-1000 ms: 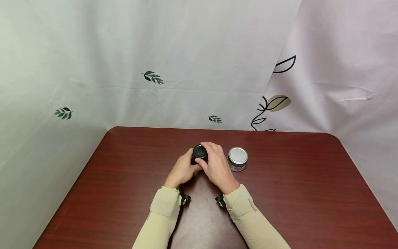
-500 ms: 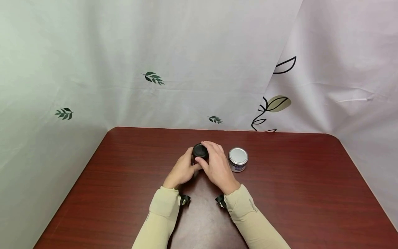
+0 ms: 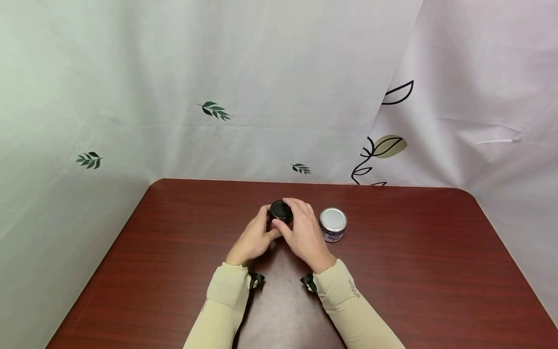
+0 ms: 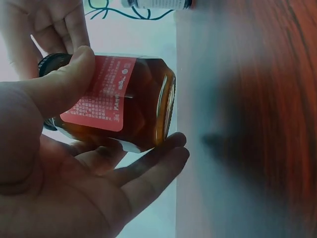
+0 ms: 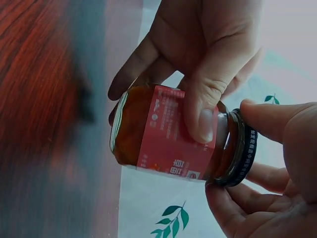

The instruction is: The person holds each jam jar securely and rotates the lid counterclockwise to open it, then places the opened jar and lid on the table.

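Note:
A glass jar (image 5: 168, 134) with amber contents and a red label is held between both hands, around the middle of the table's far half. My left hand (image 3: 253, 240) grips the jar's body, its thumb across the label and fingers reaching round toward the base. On the black screw lid (image 3: 281, 210), the fingers and thumb of my right hand (image 3: 307, 237) pinch the rim. The lid sits on the neck; whether it is loose I cannot tell. In the wrist views the jar's base appears raised off the table. Close to the right hand stands a short tin (image 3: 333, 220) with a silver lid.
The dark red wooden table (image 3: 414, 261) spreads around the hands, with rounded far corners. A white curtain (image 3: 261, 72) printed with leaves hangs behind it and along the sides. Dark straps (image 3: 257, 281) with small devices sit at both wrists.
Both hands keep their hold on the jar and lid. The jar's top has shifted very slightly away from me, and the left wrist has moved a little leftward. The tin has stayed put.

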Available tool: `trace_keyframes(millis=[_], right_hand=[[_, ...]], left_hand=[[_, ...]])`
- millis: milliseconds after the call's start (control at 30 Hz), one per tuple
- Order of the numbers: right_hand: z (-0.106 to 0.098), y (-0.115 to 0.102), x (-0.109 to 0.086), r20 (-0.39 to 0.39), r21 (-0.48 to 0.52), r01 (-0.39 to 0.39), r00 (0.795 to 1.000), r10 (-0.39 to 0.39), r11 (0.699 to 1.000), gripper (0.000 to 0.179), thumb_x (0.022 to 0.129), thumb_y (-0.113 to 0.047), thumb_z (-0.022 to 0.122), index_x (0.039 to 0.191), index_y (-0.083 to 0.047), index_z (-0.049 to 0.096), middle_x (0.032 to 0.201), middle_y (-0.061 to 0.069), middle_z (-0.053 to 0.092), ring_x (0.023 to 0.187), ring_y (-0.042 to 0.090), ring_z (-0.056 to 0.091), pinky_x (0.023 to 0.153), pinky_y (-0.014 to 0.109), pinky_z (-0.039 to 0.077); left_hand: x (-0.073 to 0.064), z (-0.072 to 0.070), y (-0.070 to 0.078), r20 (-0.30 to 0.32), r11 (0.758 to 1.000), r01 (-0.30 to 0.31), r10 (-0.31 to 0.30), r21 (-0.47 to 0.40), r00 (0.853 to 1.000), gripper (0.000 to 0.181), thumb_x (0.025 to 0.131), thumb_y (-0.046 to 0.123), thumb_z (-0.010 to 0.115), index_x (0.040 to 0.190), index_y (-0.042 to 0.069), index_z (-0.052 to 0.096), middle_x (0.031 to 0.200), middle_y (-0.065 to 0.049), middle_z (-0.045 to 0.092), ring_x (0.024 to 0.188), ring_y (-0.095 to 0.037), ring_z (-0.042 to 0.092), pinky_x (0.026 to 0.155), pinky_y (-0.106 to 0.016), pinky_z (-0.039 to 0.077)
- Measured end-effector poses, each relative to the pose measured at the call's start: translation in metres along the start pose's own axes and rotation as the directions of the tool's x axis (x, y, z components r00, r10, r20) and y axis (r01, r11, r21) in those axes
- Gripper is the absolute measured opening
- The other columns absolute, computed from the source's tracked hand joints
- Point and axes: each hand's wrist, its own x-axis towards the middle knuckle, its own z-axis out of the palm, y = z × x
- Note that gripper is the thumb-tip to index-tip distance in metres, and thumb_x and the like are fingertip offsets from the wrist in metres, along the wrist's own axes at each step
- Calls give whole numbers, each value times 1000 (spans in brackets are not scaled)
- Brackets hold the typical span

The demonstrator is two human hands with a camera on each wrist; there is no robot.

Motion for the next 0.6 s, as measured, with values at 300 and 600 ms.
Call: trace_keyframes(millis=[300, 600], right_hand=[[-2, -2, 3, 3, 11, -87, 996, 87, 996, 57, 90, -33, 77, 133, 1, 61, 130, 15, 62, 117, 32, 56, 97, 46, 46], [-1, -8, 7, -8, 13, -155, 988, 155, 988, 56, 89, -38, 77, 128, -1, 66, 124, 14, 64, 112, 32, 57, 93, 45, 47]], left_hand=[[-1, -3, 2, 11, 995, -58, 58, 78, 998, 63, 97, 19, 68, 146, -3, 35, 136, -20, 54, 120, -29, 56, 101, -47, 44], [-4, -7, 5, -6, 990, -74, 75, 117, 997, 61, 97, 17, 68, 144, -2, 35, 131, -20, 56, 117, -29, 57, 99, -46, 45]])
